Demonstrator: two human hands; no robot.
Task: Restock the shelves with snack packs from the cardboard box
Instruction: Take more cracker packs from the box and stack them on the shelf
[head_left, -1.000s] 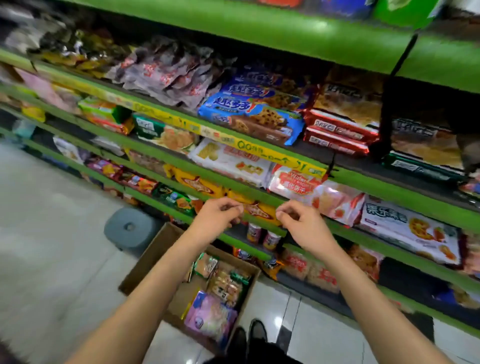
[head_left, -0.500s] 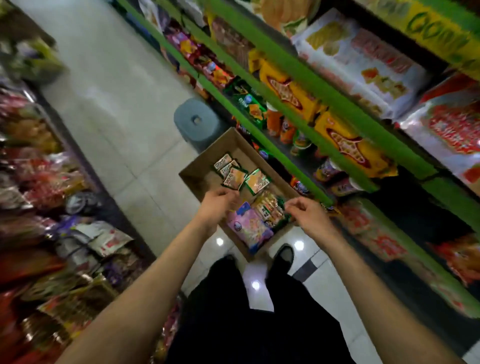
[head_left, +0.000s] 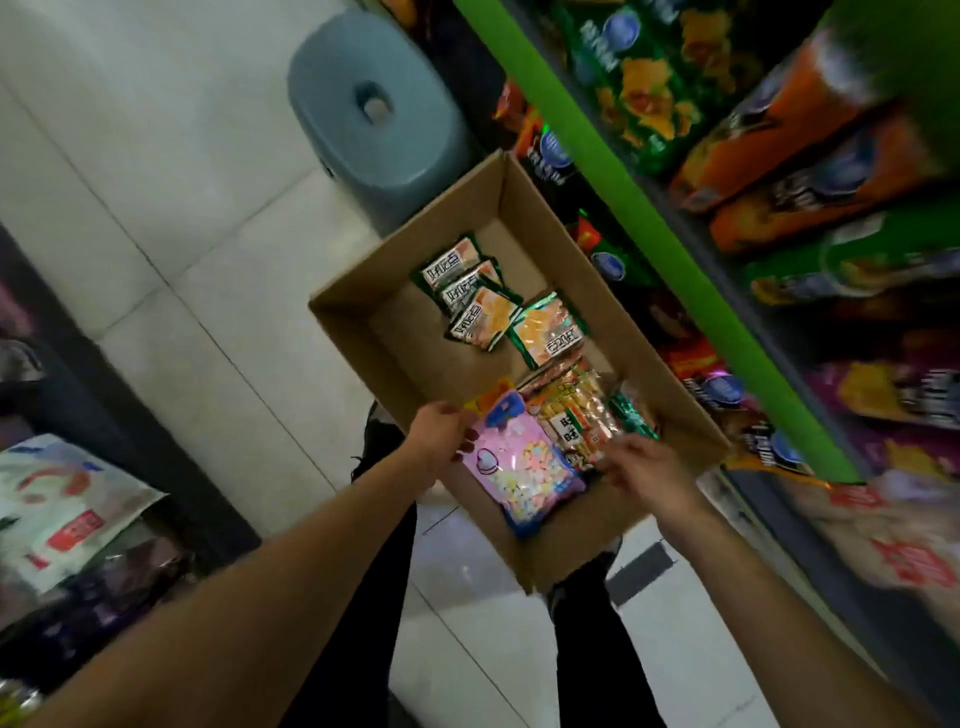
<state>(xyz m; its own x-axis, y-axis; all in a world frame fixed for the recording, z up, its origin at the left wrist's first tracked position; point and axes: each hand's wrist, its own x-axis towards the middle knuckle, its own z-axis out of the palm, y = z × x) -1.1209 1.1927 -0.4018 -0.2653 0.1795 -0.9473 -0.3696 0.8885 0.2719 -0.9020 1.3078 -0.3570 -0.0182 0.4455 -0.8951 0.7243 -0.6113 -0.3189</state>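
Observation:
An open cardboard box (head_left: 415, 244) sits on the floor beside the green-edged shelf (head_left: 649, 218). Inside it lie a pink snack pack (head_left: 524, 467), a clear pack of biscuit sticks (head_left: 576, 410), a small green pack (head_left: 631, 413) and several green-and-orange sachets (head_left: 478, 301). My left hand (head_left: 439, 431) pinches the pink pack's upper left edge. My right hand (head_left: 644, 467) reaches in from the right, its fingertips at the seam between the pink pack and the biscuit sticks; its grip is unclear. The pink pack rests flat in the box.
A grey-blue plastic stool (head_left: 374, 114) stands just beyond the box. Stocked snack shelves run down the right side, blurred. Another rack with bagged goods (head_left: 62, 509) lines the left. My dark-trousered legs stand at the box's near edge on the tiled floor.
My view has swung down from the shelf to the box. Both hands have dropped from the shelf edge into the box, and the left now touches the pink pack.

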